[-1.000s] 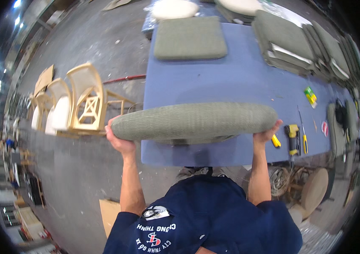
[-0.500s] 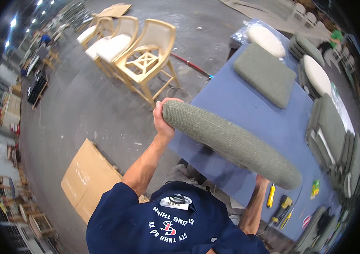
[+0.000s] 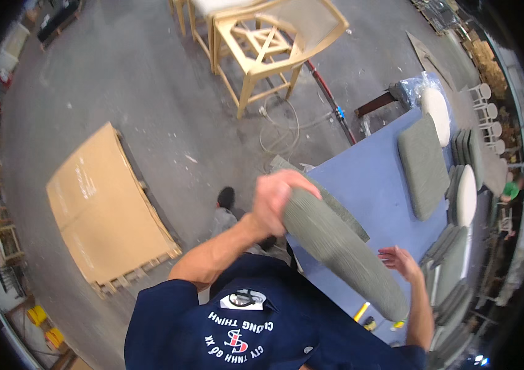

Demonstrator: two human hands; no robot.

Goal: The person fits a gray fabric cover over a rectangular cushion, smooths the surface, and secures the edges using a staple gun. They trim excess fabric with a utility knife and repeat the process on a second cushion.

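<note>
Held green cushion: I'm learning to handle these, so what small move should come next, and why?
Probably close the right hand on the held green cushion: the left hand grips one end, while the right is open beside it, apparently not gripping.

cushion [image 3: 339,253]: ribbed grey-green | tabletop [image 3: 366,166]: blue | shirt [image 3: 311,308]: navy | cardboard [image 3: 108,209]: tan

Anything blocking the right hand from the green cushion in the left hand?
Nothing visible. The right hand, open, is close beside the green cushion, with the blue tabletop showing behind. The left hand grips the cushion's far end.
</note>
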